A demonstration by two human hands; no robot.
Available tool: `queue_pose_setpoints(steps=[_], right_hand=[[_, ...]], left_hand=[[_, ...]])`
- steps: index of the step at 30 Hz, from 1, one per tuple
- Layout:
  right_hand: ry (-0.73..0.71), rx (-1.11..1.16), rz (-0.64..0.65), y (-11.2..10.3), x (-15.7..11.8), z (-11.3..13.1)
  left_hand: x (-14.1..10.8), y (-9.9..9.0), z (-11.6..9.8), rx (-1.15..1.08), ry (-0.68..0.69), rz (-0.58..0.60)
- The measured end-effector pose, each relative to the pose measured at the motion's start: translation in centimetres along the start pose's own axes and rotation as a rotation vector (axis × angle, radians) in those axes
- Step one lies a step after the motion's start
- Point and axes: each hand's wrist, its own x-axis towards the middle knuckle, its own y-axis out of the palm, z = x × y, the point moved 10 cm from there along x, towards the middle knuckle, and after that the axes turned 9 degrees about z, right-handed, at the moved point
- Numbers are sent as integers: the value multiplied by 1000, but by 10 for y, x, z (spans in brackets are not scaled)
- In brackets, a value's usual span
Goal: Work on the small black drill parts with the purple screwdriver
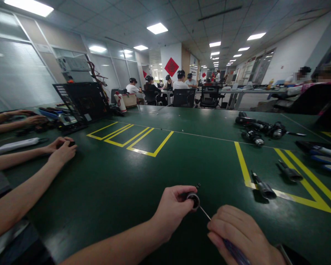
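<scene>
Between the fingers and thumb of my left hand (pixel 169 208) is a hollow, cup-shaped metal part (pixel 198 201), its round opening turned toward me. My right hand (pixel 237 228) is closed around the dark purplish handle of a screwdriver (pixel 205 213). The thin shaft points at the rim of the metal part; whether its tip touches inside is too small to tell. Just beyond my left fingers, a few tiny dark pieces (pixel 198 185) show. To the right lie two metal cylinders with narrow shafts, a nearer one (pixel 265 190) and a farther one (pixel 292 173).
Yellow tape (pixel 156 152) marks the green table (pixel 113 202). Dark tool assemblies (pixel 264 129) lie at the back right. On the left, a co-worker's hands (pixel 62 149) hold a small dark object near a white stick-shaped device (pixel 18 144). A black computer case (pixel 82 99) stands behind.
</scene>
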Motion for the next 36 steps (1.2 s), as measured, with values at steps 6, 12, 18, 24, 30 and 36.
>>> queue_pose_setpoints(steps=[6,12,18,24,30,36], right_hand=[[-13,-17,2,1,1,1],[6,-36,-23,2,1,0],[12,26,-84,-7,2,-3],[72,126,-115,-15,-3,-14],[70,63,-82,-6,0,-10],[21,21,-93,-8,1,-4]], left_hand=[[0,0,1,1,-1,-9],[0,1,-1,-3,35,4],[2,-1,2,31,47,29],[4,-2,5,42,54,35],[3,-1,3,32,45,12],[1,-2,2,46,43,14]])
